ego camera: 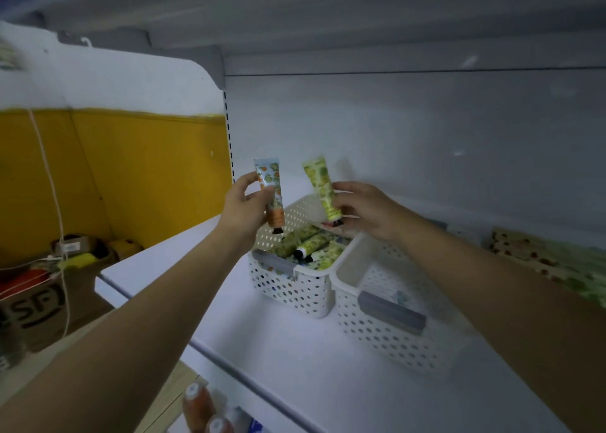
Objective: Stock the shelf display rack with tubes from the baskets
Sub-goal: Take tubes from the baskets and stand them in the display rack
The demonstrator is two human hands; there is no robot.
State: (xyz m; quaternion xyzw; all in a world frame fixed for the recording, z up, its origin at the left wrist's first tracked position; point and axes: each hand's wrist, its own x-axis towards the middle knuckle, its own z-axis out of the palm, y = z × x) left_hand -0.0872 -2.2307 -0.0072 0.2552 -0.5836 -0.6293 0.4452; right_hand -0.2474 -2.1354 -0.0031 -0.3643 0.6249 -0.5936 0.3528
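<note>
Left hand (244, 208) pinches an orange-print tube (270, 187), right hand (364, 209) grips a green tube (319, 183), both cap-down over the left basket (288, 285) of spare tubes (308, 247), lifted for racking, I'd say; white shelf (295, 367) underneath, yellow wall (131, 170) far left

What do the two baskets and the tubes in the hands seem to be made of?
Left basket and right basket: probably moulded white plastic, matte, full of round holes. Orange tube and green tube: likely soft plastic, glossy print, dark caps.
</note>
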